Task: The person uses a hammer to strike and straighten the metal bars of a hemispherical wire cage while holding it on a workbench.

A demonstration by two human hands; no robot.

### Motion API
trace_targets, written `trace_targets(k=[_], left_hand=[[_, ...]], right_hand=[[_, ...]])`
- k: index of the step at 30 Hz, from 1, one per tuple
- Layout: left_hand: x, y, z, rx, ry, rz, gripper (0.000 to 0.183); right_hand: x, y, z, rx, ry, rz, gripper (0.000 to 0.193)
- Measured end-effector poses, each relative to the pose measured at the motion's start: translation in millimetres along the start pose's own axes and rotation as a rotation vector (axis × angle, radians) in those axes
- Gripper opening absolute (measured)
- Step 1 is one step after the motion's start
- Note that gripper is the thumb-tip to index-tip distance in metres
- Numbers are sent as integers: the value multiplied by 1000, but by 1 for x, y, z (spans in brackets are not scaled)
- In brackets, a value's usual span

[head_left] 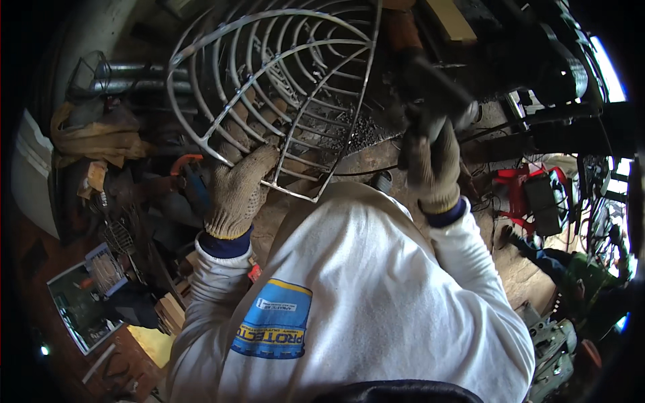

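Observation:
A curved basket-like frame of welded grey metal rods spans the upper middle, its bowed ribs joined to long outer rods. My left hand, in a knitted beige glove, is closed around the frame's near left part; some fingers show behind the rods. My right hand, gloved too, is wrapped around the lower end of a dark, long-bodied tool. An orange-brown section shows above it; blur and shadow hide the tool's exact kind. The tool is to the right of the frame; whether they touch I cannot tell.
Dark granules lie beneath the frame's right side. A brown cloth is heaped at the left, below metal pipes. At the right are a red plastic seat and dark machinery. A framed glass panel rests lower left.

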State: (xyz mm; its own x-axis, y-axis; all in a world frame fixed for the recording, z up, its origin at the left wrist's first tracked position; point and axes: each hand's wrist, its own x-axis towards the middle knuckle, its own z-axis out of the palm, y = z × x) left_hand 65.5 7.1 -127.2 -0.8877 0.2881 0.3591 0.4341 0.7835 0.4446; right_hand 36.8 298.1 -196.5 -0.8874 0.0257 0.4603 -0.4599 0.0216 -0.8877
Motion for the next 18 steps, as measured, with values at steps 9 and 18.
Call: trace_targets(k=[9,18], left_hand=[[6,35,13,-991,178,-540,39],[19,46,-9,-1216,242,-652,37]], right_hand=[[-20,0,2,-527,-390,157,37],[-28,-10,5,-207,-316,13,30]])
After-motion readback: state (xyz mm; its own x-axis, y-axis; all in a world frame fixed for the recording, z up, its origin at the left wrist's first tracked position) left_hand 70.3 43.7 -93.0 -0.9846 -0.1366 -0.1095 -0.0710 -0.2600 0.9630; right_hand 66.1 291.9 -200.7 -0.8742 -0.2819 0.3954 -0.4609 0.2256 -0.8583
